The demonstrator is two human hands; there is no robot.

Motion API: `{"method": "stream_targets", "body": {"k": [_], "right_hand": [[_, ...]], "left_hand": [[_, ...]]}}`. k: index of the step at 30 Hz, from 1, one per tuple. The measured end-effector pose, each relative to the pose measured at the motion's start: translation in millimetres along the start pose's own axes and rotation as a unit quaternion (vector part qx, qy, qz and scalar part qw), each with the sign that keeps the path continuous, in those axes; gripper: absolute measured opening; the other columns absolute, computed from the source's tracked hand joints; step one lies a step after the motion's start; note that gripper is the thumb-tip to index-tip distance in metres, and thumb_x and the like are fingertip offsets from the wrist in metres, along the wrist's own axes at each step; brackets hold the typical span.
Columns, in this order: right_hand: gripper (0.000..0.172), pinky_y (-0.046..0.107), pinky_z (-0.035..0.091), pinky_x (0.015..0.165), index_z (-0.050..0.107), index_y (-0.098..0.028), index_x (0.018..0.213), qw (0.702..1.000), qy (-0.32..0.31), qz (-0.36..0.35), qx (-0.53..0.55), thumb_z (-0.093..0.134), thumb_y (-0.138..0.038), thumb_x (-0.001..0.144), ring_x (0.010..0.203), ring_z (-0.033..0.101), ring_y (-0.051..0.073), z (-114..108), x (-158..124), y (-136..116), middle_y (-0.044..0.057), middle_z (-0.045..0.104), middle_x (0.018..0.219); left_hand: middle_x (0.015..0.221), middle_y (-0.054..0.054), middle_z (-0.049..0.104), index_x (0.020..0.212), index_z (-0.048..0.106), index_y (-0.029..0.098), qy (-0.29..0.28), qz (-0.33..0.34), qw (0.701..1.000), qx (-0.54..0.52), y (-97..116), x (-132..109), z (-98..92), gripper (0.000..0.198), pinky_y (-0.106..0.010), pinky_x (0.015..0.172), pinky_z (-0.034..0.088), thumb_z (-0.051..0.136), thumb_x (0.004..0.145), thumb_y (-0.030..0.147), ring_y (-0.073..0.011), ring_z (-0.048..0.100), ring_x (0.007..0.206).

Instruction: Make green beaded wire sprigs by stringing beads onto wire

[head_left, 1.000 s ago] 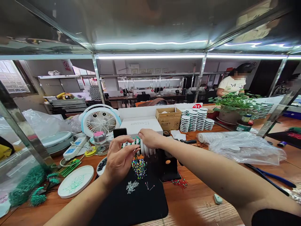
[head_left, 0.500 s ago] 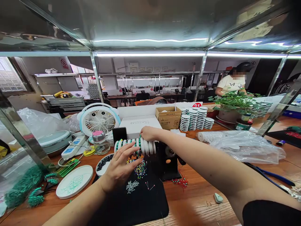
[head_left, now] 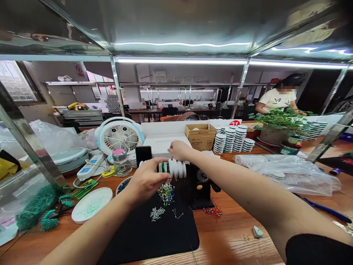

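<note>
A row of white spools (head_left: pixel 178 168), some wound with dark green beaded cord, sits on its side on a black stand (head_left: pixel 200 191). My left hand (head_left: pixel 146 180) reaches round the row from the left, its thumb in front and its fingers over the top, covering the left spools. Just above and behind the row is my right hand (head_left: pixel 179 150), fingertips pinched together; whatever they hold is too small to tell. Below lie a heap of multicoloured beads (head_left: pixel 166 193), small silver metal pieces (head_left: pixel 157 213) and a few pins (head_left: pixel 178 214) on a black mat (head_left: pixel 165 239).
At left are a white plate (head_left: pixel 106 197) with green strands, a glass jar (head_left: pixel 121 165), a fan (head_left: pixel 120 138) and a power strip (head_left: pixel 91 167). Behind stand a cardboard box (head_left: pixel 200 140) and stacked spools (head_left: pixel 230 140). Blue-handled pliers (head_left: pixel 328 209) lie right. A person (head_left: pixel 278 97) works beyond a plant.
My right hand has lifted slightly away from the spools. My left hand has moved right, its thumb and fingers closing round the row. The whole view has shifted a little.
</note>
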State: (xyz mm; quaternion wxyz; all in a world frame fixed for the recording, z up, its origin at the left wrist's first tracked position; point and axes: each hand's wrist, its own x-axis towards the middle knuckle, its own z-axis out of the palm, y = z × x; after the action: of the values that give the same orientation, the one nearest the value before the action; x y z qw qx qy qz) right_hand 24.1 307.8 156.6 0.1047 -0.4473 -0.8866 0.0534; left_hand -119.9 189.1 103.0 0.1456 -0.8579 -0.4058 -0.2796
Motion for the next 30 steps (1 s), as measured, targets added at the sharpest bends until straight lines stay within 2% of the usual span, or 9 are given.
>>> {"method": "stream_targets", "body": {"k": [3,5,6,7,10,12,14,20,30], "right_hand": [[0.035,0.031,0.039,0.083,0.051,-0.01,0.112,0.988,0.15,-0.02,0.039,0.022,-0.024,0.097,0.102,0.053,0.02,-0.4,-41.4,-2.1,0.016,0.059,0.108],[0.029,0.027,0.04,0.077,0.053,-0.013,0.103,0.953,0.258,-0.095,0.126,0.027,-0.026,0.095,0.087,0.056,0.016,14.8,-79.9,-7.6,0.01,0.062,0.094],[0.025,0.025,0.041,0.072,0.054,-0.015,0.095,0.944,0.249,-0.139,0.164,0.032,-0.026,0.094,0.079,0.056,0.015,27.4,-98.8,-11.8,0.007,0.062,0.086],[0.021,0.024,0.041,0.067,0.055,-0.016,0.086,0.945,0.203,-0.176,0.188,0.037,-0.026,0.092,0.071,0.055,0.014,42.4,-115.6,-16.7,0.004,0.061,0.078],[0.016,0.023,0.041,0.064,0.059,-0.017,0.081,0.962,0.052,-0.191,0.19,0.045,-0.02,0.087,0.069,0.056,0.014,91.7,-140.9,-33.8,0.004,0.061,0.077],[0.016,0.024,0.043,0.068,0.061,-0.018,0.085,0.976,0.003,-0.146,0.162,0.045,-0.018,0.086,0.076,0.059,0.016,118.0,-133.0,-45.0,0.005,0.062,0.086],[0.017,0.026,0.043,0.073,0.062,-0.018,0.089,0.986,-0.021,-0.103,0.13,0.046,-0.018,0.086,0.084,0.059,0.018,134.9,-110.6,-54.6,0.007,0.062,0.093],[0.022,0.036,0.043,0.075,0.063,-0.017,0.098,0.995,-0.057,-0.028,0.083,0.047,-0.016,0.084,0.096,0.057,0.028,154.2,-45.8,-70.7,0.015,0.062,0.103],[0.02,0.033,0.042,0.075,0.063,-0.02,0.094,0.992,-0.104,-0.009,0.077,0.046,-0.022,0.084,0.092,0.058,0.025,162.2,-33.5,-74.9,0.011,0.064,0.101]], "left_hand": [[0.114,-0.007,0.059,0.085,0.072,0.026,-0.068,-0.105,0.987,-0.103,-3.6,20.7,-14.3,0.016,-0.033,0.08,0.047,0.055,0.083,0.026,-0.0182,0.059,0.093],[0.109,-0.005,0.064,0.081,0.072,0.025,-0.103,-0.158,0.967,-0.172,-6.9,32.5,-20.9,0.013,-0.032,0.085,0.045,0.06,0.079,0.027,-0.0171,0.06,0.093],[0.105,-0.004,0.066,0.079,0.072,0.024,-0.116,-0.18,0.956,-0.199,-8.7,37.1,-23.2,0.012,-0.032,0.087,0.044,0.061,0.078,0.028,-0.0173,0.06,0.094],[0.103,-0.003,0.068,0.078,0.073,0.023,-0.127,-0.199,0.946,-0.224,-10.3,40.8,-24.8,0.011,-0.032,0.088,0.043,0.063,0.076,0.029,-0.0176,0.061,0.094],[0.096,-0.003,0.071,0.077,0.073,0.021,-0.143,-0.235,0.919,-0.281,-13.1,45.6,-27.5,0.013,-0.032,0.088,0.043,0.065,0.073,0.03,-0.0189,0.061,0.093],[0.095,-0.003,0.072,0.078,0.073,0.02,-0.144,-0.242,0.911,-0.301,-13.5,45.0,-28.1,0.014,-0.032,0.088,0.043,0.065,0.072,0.03,-0.0193,0.062,0.093],[0.095,-0.003,0.072,0.079,0.073,0.02,-0.144,-0.239,0.91,-0.305,-14.1,42.8,-27.9,0.015,-0.031,0.086,0.044,0.065,0.072,0.03,-0.0191,0.062,0.092],[0.096,-0.002,0.071,0.079,0.073,0.021,-0.142,-0.24,0.915,-0.29,-21.0,37.9,-22.0,0.019,-0.027,0.082,0.045,0.067,0.069,0.036,-0.018,0.061,0.092],[0.094,0.0,0.071,0.077,0.073,0.022,-0.134,-0.237,0.921,-0.279,-22.2,35.2,-18.1,0.021,-0.025,0.077,0.045,0.069,0.066,0.04,-0.0172,0.062,0.086]]}}
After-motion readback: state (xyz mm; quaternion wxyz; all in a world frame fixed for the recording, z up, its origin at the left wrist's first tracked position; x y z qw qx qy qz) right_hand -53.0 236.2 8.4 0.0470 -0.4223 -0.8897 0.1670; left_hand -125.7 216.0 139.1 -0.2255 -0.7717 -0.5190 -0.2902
